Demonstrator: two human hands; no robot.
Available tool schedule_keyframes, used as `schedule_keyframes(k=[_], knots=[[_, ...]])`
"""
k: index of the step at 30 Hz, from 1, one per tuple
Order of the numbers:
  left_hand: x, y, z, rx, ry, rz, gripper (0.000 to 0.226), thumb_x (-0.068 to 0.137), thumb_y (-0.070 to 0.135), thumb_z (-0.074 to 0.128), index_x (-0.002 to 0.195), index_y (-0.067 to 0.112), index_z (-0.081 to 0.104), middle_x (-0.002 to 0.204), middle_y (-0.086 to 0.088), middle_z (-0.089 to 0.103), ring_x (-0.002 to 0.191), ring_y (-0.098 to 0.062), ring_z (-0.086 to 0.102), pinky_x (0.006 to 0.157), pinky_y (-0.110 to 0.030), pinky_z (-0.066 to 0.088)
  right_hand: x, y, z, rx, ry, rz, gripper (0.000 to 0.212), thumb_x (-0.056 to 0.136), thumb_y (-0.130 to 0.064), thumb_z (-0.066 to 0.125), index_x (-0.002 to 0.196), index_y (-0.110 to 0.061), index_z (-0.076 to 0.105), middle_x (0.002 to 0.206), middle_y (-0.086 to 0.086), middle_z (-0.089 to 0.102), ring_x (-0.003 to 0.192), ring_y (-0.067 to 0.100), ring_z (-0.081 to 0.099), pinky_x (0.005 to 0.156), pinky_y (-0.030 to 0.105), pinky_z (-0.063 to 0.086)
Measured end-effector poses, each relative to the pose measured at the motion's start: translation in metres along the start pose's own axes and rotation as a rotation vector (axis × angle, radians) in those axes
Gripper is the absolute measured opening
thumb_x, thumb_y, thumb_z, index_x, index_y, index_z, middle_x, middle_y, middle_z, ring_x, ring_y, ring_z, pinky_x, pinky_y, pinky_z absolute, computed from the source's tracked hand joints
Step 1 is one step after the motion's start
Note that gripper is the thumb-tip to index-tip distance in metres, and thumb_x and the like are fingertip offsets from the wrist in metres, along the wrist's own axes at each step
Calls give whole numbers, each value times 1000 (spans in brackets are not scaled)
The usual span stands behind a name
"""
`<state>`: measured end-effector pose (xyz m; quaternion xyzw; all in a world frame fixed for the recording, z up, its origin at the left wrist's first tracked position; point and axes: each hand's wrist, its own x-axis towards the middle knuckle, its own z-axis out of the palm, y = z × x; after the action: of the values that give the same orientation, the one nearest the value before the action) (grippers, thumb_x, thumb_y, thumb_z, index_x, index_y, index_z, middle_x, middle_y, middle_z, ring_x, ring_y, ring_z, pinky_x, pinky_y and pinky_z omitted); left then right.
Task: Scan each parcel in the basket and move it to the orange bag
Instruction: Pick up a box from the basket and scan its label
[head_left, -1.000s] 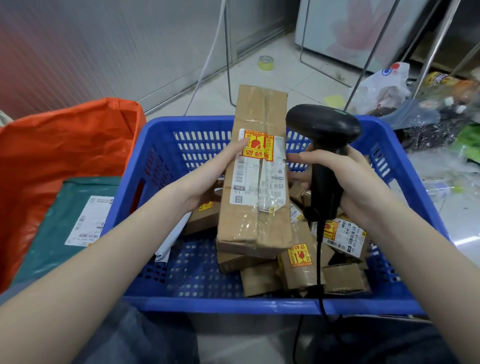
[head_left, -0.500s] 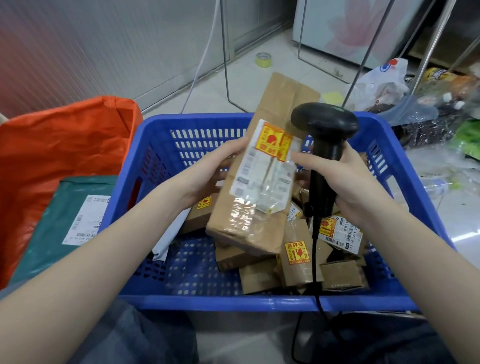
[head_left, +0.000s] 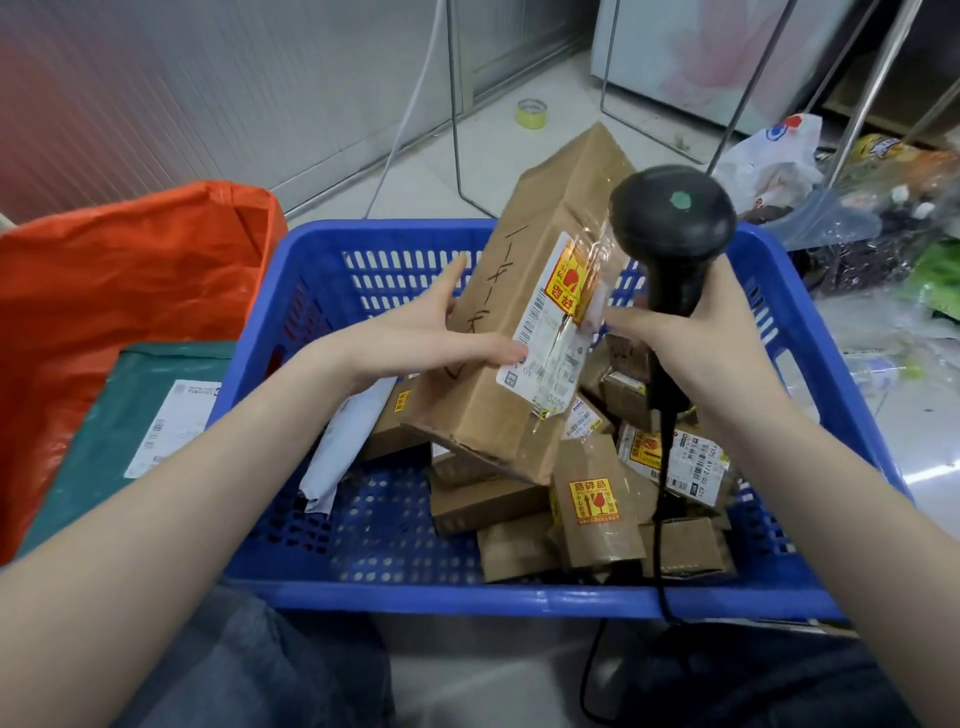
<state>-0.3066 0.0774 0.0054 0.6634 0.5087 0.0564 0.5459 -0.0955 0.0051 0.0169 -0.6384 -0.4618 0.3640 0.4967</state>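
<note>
— Where does the long cardboard parcel (head_left: 524, 332) lie from the hands?

— At frame centre, lifted over the blue basket (head_left: 363, 592). Its long axis tilts from lower left up toward the upper right. The left hand (head_left: 431, 338) grips its left side, thumb across the front by the shipping label (head_left: 550, 343).

— And the right hand (head_left: 691, 332)?

— Wrapped round the handle of the barcode scanner (head_left: 672, 228), touching the parcel's right edge.

— The orange bag (head_left: 130, 280)?

— At frame left, beside the basket, nearer the left hand. A green mailer (head_left: 109, 426) lies in it.

— Surroundings?

— Tiled floor (head_left: 426, 171), a tape roll (head_left: 531, 111) at top centre, plastic bags (head_left: 779, 161) at upper right.
</note>
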Motion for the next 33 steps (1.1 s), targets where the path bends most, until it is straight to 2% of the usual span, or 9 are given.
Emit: schedule_keyframes(k=[3,6,8,11,13,17,21,27,33], knots=[[-2,-1,-6,57,41,23,115,70,48,75,151,40,-6,124,18,45,98,7,53,78,-16,41,3,-8,-4,-134,-55,-148,48,77,-9,74,114,-24,48,93,-19,52,89,-5,52,65,0,40],[-6,0,-9,144,-17,33,120,61,61,80,147,52,-3,136,18,45,115,-6,54,98,-29,43,2,-9,-1,-301,-153,-248,44,78,-10,74,111,-25,50,100,-12,56,93,-2,52,69,2,39],[-8,0,-7,194,-85,37,118,54,68,76,142,62,-3,147,14,37,124,-12,51,106,-37,42,-1,-8,3,-361,-236,-249,49,78,-14,76,115,-30,47,99,-20,55,93,-6,51,73,3,39],[-8,-3,-5,189,-161,10,111,60,64,73,143,60,0,139,14,44,119,-8,55,101,-31,44,-2,-5,5,-408,-288,-190,54,79,-21,76,125,-27,48,98,-25,54,99,1,53,81,18,41],[-6,-4,-7,173,-157,-6,107,63,60,70,146,55,4,128,18,52,112,-4,58,97,-26,45,-2,-4,4,-392,-269,-168,46,81,-24,74,120,-26,51,95,-24,55,98,3,54,78,18,44],[-1,-8,-17,144,-34,-3,102,57,66,71,146,48,23,117,23,61,109,0,57,95,-25,42,2,-5,-2,-119,-193,-40,22,83,-21,70,102,-17,60,86,-10,65,78,2,63,70,20,48],[3,-10,-25,6,143,-6,86,55,72,66,134,50,43,123,11,59,105,-5,61,87,-26,46,5,-10,-16,150,-365,104,9,83,-12,66,85,-10,58,64,1,56,56,13,54,52,26,45],[4,-9,-28,-52,191,49,63,70,72,61,124,40,59,118,17,65,105,-1,63,92,-28,48,3,-11,-17,-1,-425,104,12,83,-14,65,81,-6,56,62,3,56,54,17,52,48,24,45],[3,-4,-23,-85,241,25,48,83,58,57,127,39,53,115,21,57,97,6,56,70,-14,40,2,-6,-16,-132,-359,71,19,80,-26,71,86,-12,61,50,-6,58,47,4,55,58,28,43]])
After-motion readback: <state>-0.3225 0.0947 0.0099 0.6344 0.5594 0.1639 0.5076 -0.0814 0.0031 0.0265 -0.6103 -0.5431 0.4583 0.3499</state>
